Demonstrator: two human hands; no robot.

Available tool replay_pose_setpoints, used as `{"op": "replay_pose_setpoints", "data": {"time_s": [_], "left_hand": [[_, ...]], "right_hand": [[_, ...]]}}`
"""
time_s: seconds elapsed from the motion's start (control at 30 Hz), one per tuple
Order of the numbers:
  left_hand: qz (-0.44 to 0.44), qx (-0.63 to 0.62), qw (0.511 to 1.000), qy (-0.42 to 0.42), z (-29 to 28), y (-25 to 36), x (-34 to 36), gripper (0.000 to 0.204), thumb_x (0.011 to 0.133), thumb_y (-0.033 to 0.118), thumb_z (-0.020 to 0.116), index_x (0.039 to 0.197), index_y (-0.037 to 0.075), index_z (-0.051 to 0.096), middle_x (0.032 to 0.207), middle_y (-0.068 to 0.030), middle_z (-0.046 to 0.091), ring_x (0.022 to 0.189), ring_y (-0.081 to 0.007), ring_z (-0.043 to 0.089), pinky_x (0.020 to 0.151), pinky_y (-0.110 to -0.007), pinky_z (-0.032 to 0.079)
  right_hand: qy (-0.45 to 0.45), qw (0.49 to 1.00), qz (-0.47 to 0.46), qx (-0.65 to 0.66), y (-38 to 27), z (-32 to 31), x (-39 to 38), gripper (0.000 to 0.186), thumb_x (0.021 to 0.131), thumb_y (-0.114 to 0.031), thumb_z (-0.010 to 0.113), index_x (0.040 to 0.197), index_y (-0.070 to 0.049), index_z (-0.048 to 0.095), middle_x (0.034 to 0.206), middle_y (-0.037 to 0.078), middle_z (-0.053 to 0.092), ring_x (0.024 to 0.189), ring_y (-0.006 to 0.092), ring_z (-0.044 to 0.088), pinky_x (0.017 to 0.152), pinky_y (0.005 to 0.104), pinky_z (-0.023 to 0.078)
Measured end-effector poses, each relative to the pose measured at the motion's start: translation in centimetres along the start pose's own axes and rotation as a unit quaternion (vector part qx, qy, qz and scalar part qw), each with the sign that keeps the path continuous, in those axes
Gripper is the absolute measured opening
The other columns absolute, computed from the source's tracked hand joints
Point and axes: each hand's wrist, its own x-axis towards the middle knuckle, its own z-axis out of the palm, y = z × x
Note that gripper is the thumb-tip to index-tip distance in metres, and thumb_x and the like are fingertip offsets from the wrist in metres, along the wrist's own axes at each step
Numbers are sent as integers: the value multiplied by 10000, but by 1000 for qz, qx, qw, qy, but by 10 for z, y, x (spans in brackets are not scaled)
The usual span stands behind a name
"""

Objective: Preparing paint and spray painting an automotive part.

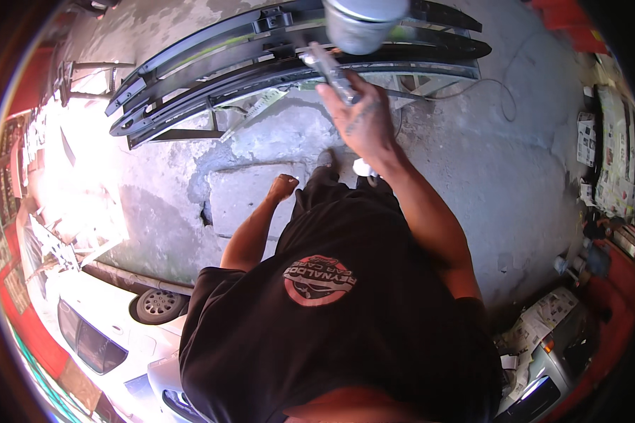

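Silver-grey metal gleams on the spray gun (pixel 337 79), held out by the right hand (pixel 365 123) above the near side of several long black rails (pixel 448 51). A pale, rounded cup (pixel 367 35) stands at the far end of the gun and hides part of the rails behind it. The right hand is wrapped around the gun's body, though blur hides just how each finger lies. Near the waist, the left hand (pixel 283 186) looks curled into a loose fist, with nothing visible in it.

The gun itself is probably stiff and fairly solid; the cup likely makes it top-heavy, more so if filled — the contents do not show. Smooth metal could turn slippery when wet, so the body or handle is the sounder hold, with the wrist kept level under the cup. The rails look rigid, and their glossy faces may mark easily — best touched at ends or undersides. A thin cord or hose (pixel 514 106) loops on the concrete floor (pixel 430 190).
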Motion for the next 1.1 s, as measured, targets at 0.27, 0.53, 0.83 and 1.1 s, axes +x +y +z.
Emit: {"op": "replay_pose_setpoints", "data": {"time_s": [0.27,0.53,0.83,1.1], "left_hand": [[21,-22,1000,-3,7,-10,8,330,872,325,590,875,26,732,851,-277,692,832,-403,713,771,-500,523],[5,-23,999,-23,8,-4,25,329,869,336,604,887,39,743,852,-254,705,846,-376,724,794,-494,524],[7,-37,999,12,0,4,18,349,862,346,610,909,30,748,878,-272,706,850,-377,724,786,-482,526],[21,-14,1000,1,3,-8,15,342,877,339,598,954,51,767,904,-270,713,897,-396,724,806,-476,541]], "right_hand": [[-51,996,-3,79,-13,1,12,322,977,-298,706,1112,-6,707,700,63,671,618,135,603,604,327,495],[135,985,104,-42,40,-71,19,323,983,-265,692,1216,-43,725,811,112,734,691,165,670,688,367,539],[132,985,91,-70,34,-58,24,330,957,-301,722,1096,-2,719,708,150,679,643,254,664,669,399,523],[-20,999,21,18,-9,-4,53,333,975,-329,712,996,4,722,679,87,661,621,167,614,613,354,503]]}}
